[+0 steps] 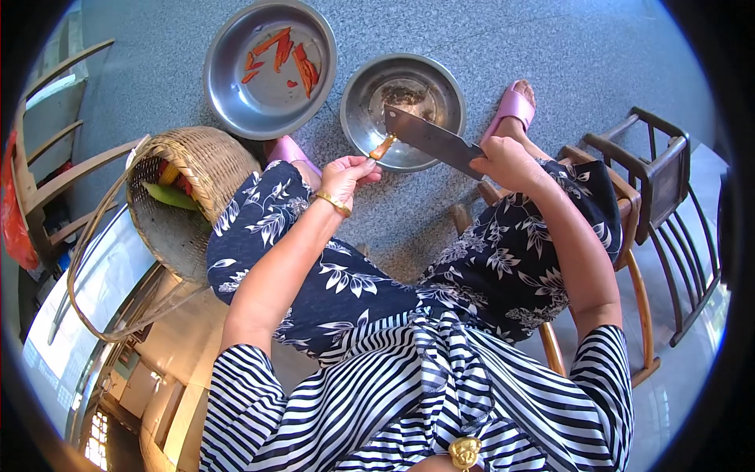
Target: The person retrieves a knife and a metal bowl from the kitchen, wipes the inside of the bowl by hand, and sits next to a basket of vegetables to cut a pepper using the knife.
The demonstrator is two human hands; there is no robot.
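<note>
My left hand (pixel 348 179) pinches a small orange-red pepper piece (pixel 383 147) by its green end, with pale bits along its upper side. My right hand (pixel 507 164) is wrapped round the handle of a cleaver (pixel 432 140), whose wide dark blade points left. The blade's far end is close beside the pepper piece; whether they touch I cannot tell. Both are above the near rim of a metal bowl (pixel 358 86) holding pale and dark bits too small to name. Farther left, a larger metal bowl (pixel 228 59) contains several red pepper strips (pixel 305 69).
A wicker basket (pixel 200 161) lies tipped by my left knee, with red and yellow things and a long green one (pixel 171 196) inside. A wooden chair (pixel 86 169) stands at left. A dark stool (pixel 661 169) is at right. Pink slippers (pixel 515 108) are on my feet.
</note>
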